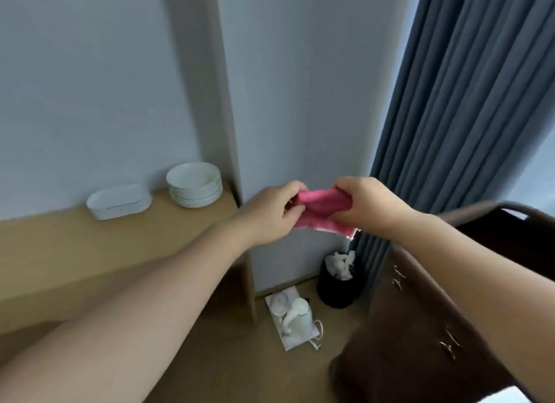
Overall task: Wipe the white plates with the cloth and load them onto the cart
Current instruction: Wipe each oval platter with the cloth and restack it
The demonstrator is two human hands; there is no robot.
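Both hands raised in front of the wall, gripping a pink cloth [322, 210] stretched between them: left hand [271, 215] pinches its left end, right hand [365, 203] bunches the right end. Round white plates [194, 185] stacked at the far end of the wooden counter [75, 252], oblong white plates [118, 202] just beside them to the left. Dark brown cart [426, 327] at lower right, black bin [338, 285] on the floor by the curtain [456, 102]
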